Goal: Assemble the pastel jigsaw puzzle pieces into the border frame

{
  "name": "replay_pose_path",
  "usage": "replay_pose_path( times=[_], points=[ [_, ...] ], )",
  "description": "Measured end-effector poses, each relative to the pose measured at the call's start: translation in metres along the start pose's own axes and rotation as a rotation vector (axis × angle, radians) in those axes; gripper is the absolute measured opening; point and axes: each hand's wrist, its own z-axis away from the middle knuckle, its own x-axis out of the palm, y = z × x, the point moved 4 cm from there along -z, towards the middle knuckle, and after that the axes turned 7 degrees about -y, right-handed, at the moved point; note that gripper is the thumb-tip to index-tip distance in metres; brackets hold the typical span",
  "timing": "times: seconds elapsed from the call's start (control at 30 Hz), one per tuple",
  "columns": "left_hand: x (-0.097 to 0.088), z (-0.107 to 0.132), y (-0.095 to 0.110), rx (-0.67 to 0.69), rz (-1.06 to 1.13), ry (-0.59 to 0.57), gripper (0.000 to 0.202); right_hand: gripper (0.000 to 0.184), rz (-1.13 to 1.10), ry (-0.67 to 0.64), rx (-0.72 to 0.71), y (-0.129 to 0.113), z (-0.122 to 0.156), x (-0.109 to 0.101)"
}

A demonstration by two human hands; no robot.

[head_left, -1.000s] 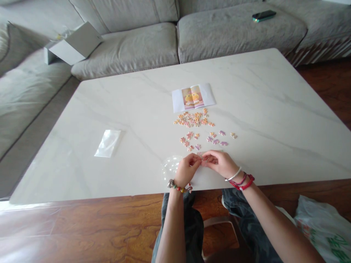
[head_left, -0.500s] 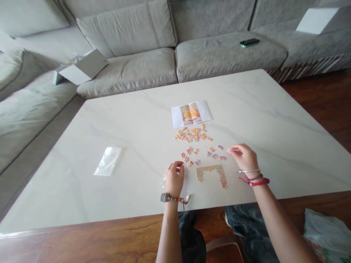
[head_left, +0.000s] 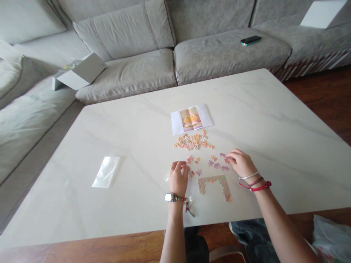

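Right hand [head_left: 241,163] with fingers narrow beside loose puzzle pieces [head_left: 216,164], left hand [head_left: 177,179] curled, no telling if holding anything; half-built puzzle border [head_left: 215,187] just between, one stray bump could scatter it.

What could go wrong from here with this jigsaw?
The partly built jigsaw border lies loose on the marble tabletop, so a bump from the right hand might shift it or split its joints. The cords and bangle on that wrist could catch pieces if the arm sweeps left. The loose pieces beside the left hand could get nudged out of place.
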Motion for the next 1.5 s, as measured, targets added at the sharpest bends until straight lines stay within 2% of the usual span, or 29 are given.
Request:
replay_pose_path(
  times=[0.13, 0.3, 0.93, 1.07, 1.23, 1.33, 1.5],
  points=[
    [-0.003, -0.004, -0.003, 0.014, 0.016, 0.043, 0.017, 0.017, 0.056, 0.026, -0.055, -0.018, -0.007, 0.009],
    [-0.011, -0.003, -0.008, -0.006, 0.014, 0.070, 0.016, 0.014, 0.147, -0.030, -0.055, -0.035, -0.012, 0.026],
    [-0.022, 0.010, -0.025, -0.043, -0.021, 0.022, 0.017, 0.006, 0.162, -0.037, -0.003, -0.026, -0.009, 0.030],
    [-0.022, 0.009, -0.027, -0.053, -0.013, 0.017, 0.017, 0.006, 0.133, -0.017, -0.016, -0.025, -0.011, 0.026],
    [-0.019, 0.007, -0.027, -0.048, -0.017, 0.010, 0.017, 0.005, 0.034, 0.062, -0.006, -0.018, -0.008, 0.002],
    [-0.018, 0.006, -0.024, -0.041, -0.022, 0.002, 0.017, 0.007, -0.026, -0.037, -0.024, -0.014, -0.003, -0.007],
    [-0.014, 0.007, -0.014, -0.002, -0.030, 0.013, 0.017, 0.006, -0.052, -0.231, -0.054, -0.020, 0.009, -0.006]
  ],
)
